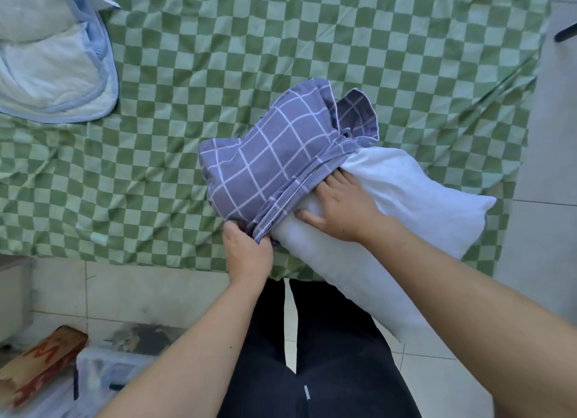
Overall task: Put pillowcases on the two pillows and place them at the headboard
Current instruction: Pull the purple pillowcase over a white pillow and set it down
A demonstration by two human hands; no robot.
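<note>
A white pillow [406, 196] lies at the bed's near edge, its far-left end inside a bunched purple pillowcase [268, 155] with a white grid pattern. My left hand [246, 249] pinches the hem of the pillowcase opening at its near corner. My right hand [340, 208] lies on the bare pillow, fingers spread, fingertips tucked under the pillowcase hem. Most of the pillow is outside the case and hangs over the bed edge against my legs. A second pillow is not clearly seen.
The bed is covered by a green checked sheet [218, 58]. A pale blue and white quilt [50, 58] is heaped at the far left. On the tiled floor at lower left stand a clear plastic box [103, 377] and a cardboard box [37, 361].
</note>
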